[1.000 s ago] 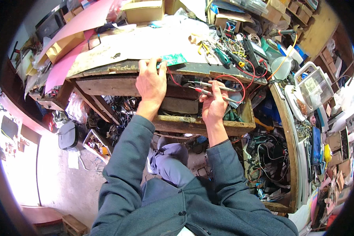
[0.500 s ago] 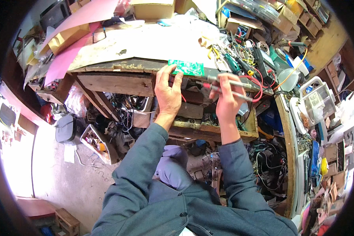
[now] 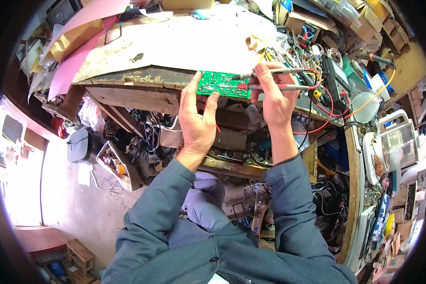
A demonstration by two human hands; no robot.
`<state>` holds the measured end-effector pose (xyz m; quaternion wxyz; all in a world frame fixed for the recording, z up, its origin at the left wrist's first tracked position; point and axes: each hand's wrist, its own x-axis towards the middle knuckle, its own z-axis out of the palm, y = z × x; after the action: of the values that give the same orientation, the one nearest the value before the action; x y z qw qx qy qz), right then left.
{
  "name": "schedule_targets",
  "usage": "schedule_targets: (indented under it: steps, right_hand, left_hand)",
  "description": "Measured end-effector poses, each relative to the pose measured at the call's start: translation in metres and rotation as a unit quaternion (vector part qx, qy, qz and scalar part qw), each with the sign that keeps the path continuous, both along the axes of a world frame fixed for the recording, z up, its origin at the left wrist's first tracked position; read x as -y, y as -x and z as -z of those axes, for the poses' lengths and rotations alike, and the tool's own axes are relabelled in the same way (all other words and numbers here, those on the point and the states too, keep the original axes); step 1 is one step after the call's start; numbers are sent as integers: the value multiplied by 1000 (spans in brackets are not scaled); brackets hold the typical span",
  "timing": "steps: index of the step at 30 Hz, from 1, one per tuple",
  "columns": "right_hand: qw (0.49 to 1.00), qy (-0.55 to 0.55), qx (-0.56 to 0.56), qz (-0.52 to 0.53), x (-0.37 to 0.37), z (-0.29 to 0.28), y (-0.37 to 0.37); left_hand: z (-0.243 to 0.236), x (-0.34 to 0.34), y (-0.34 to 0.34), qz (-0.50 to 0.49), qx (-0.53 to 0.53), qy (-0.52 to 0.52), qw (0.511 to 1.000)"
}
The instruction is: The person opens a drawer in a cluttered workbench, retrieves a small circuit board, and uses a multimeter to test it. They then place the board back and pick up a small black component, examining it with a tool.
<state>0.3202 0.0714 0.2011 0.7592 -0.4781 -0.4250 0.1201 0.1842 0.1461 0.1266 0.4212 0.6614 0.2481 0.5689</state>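
Since half a second ago, your right hand (image 3: 279,104) has swung its two test probes leftward, from open space beside the green circuit board (image 3: 210,88) to right over it. Both tips now lie across the right half of the board, the black probe (image 3: 247,75) above the red probe (image 3: 251,87); earlier they pointed at it from well apart. Whether each tip actually touches a solder point is too small to tell.

Your left hand (image 3: 197,127) is partly closed around the board's left end, with the fingers along the side and the thumb at the lower edge. The board sits at the front edge of the tabletop (image 3: 149,78), above the open drawer (image 3: 236,169), its speckled face turned toward you. It shows more fully than it did a second ago, when it lay flatter against the edge.

Your right hand is closed with a pen-like grip on both probes at once, keeping them nearly parallel with a narrow gap between the tips. The red lead (image 3: 320,75) loops away to the right of that hand. As I judge it, you have gone from bringing the probes over to placing them.
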Motion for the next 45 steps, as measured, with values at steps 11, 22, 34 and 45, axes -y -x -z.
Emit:
schedule_targets:
  steps: [11,22,34,45]
  right_hand:
    - [995,68,20,-71,14,-2,-7]
    - [998,-14,45,49,8,12,3]
    - [999,-15,19,31,1,15,1]
    - [999,4,25,38,0,17,5]
  left_hand:
    - [1,1,-3,50,63,43,996]
    - [4,-4,-4,1,59,37,998]
    - [-8,3,-2,30,57,55,996]
    - [-7,4,-4,23,62,45,997]
